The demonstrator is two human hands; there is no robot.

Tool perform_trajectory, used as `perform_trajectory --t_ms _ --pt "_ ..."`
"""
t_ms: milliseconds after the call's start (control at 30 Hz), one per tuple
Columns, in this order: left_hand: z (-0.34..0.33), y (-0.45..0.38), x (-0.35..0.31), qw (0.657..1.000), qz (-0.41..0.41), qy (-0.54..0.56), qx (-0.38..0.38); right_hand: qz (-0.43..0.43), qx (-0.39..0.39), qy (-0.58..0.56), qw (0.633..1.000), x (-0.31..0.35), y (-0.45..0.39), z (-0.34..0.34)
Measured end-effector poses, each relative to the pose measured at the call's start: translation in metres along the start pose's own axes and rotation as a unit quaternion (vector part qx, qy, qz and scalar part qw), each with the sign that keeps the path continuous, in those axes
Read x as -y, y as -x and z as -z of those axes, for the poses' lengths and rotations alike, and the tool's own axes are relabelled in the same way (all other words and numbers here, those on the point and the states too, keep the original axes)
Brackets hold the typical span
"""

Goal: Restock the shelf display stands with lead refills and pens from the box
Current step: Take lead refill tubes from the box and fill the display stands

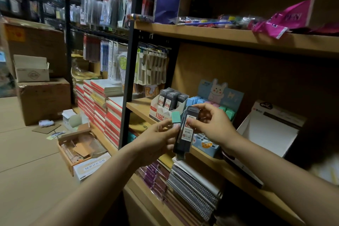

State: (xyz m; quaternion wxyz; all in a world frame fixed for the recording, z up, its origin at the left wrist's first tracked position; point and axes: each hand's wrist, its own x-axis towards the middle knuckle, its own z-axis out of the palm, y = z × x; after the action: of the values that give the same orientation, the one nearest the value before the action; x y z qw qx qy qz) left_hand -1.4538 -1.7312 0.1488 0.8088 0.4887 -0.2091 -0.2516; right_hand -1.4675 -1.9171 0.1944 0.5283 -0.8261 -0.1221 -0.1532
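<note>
We held a dark lead case [185, 130] in front of the shelf [141, 106], our right hand [209, 124] pinching its upper half by the edges and our left hand [159, 137] steadying it from the side. The left fingers also seemed to pinch a small teal case [176, 116]. We judged the dark case light, stiff and smooth, so likely to slip. A grip on the narrow edges near the middle looked safest. The stand [161, 110] with matching cases stood just behind.
</note>
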Motion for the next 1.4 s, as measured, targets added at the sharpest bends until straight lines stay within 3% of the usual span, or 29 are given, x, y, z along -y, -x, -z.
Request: perform_trajectory --t_ms 233,400,500,600,700,800,967,1100,1267,1400 --pt "0.001 -0.008 -0.001 0.998 -0.027 0.018 -0.047 0.004 0.018 0.006 1.000 0.000 -0.010 -0.009" --pt "-0.001 -0.016 0.002 0.996 -0.064 -0.023 -0.059 -0.009 -0.013 0.021 1.000 -0.004 -0.019 -0.015" --pt "0.004 -0.019 0.003 0.995 -0.060 -0.032 -0.079 -0.025 0.020 0.041 0.999 -0.001 -0.025 -0.014" --pt "0.010 -0.023 0.003 0.997 -0.041 -0.018 -0.068 -0.037 0.053 0.139 0.988 0.006 -0.039 -0.005" --pt "0.018 -0.027 -0.002 0.997 -0.023 -0.011 -0.077 -0.077 0.080 0.102 0.989 0.017 -0.060 0.007" --pt "0.031 -0.034 -0.010 0.990 -0.038 -0.020 -0.134 -0.075 0.032 0.072 0.994 0.030 -0.090 0.016" --pt "0.047 -0.049 -0.016 0.941 -0.102 -0.218 -0.239 -0.024 -0.114 0.196 0.974 0.028 -0.134 0.009" --pt "0.054 -0.060 -0.005 0.920 -0.115 -0.292 -0.233 -0.053 -0.150 0.262 0.952 0.016 -0.152 -0.004" --pt "0.060 -0.068 0.009 0.924 -0.098 -0.309 -0.204 -0.108 -0.162 0.287 0.938 0.006 -0.163 -0.015" --pt "0.062 -0.069 0.013 0.920 -0.113 -0.317 -0.202 -0.082 -0.133 0.326 0.933 0.001 -0.164 -0.021"
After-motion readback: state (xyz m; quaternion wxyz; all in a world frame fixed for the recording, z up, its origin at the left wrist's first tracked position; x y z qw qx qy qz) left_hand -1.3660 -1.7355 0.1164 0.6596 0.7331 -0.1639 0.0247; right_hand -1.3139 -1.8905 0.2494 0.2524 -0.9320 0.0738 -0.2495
